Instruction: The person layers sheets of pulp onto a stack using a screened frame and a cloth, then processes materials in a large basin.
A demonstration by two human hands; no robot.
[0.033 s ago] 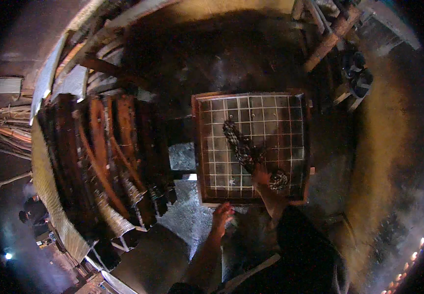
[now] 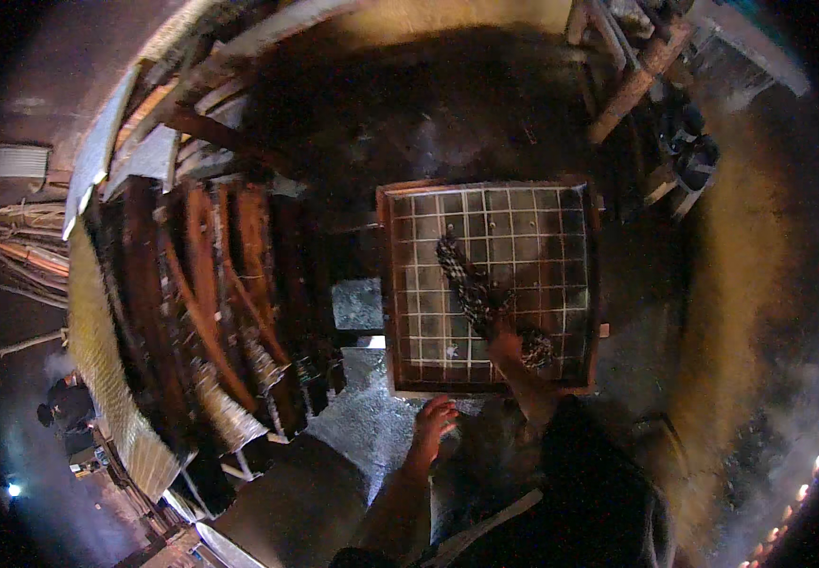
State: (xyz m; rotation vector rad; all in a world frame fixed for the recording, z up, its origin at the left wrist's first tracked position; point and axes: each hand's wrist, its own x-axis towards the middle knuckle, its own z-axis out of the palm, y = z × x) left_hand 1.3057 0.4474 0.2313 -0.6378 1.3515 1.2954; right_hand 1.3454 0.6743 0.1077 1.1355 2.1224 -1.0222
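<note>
A wooden-framed tray with a pale wire grid [image 2: 557, 248] lies in front of me. A long band of small dark and light pieces [image 2: 466, 284] runs diagonally across it; they are too small to name. My right hand [image 2: 505, 343] reaches over the near side of the tray and touches the lower end of this band. Its fingers blend into the dark pieces. Just right of that hand is a smaller heap of like pieces [image 2: 537, 350]. My left hand [image 2: 434, 428] hovers just outside the tray's near edge, its fingers loosely bent and apart, holding nothing that I can see.
Long reddish-brown boards or strips [image 2: 203, 275] lie side by side on the left, above corrugated sheeting [image 2: 111, 369]. Bundled sticks [image 2: 31, 246] are farther left. A person [image 2: 70, 412] is at the far lower left. A wooden post [image 2: 646, 80] leans at the upper right.
The view has shifted slightly. My left hand's fingers look more spread than before. My right hand stays at the lower end of the band of pieces.
</note>
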